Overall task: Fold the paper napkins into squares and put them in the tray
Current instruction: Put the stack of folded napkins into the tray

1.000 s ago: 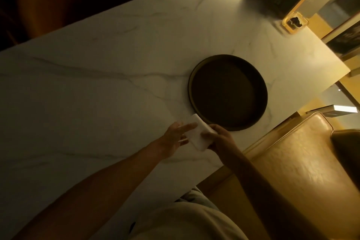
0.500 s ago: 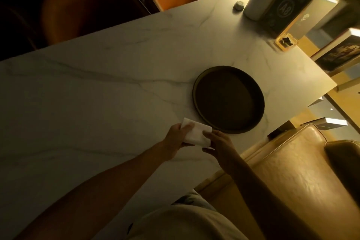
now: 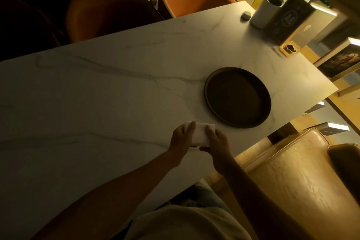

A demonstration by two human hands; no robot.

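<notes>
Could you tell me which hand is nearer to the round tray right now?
Right hand; it holds the napkin just short of the tray. Left hand is farther.

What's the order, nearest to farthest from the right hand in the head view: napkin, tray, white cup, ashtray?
1. napkin, held in the right hand
2. tray, just beyond, to the right
3. ashtray, far right edge
4. white cup, far corner
</notes>
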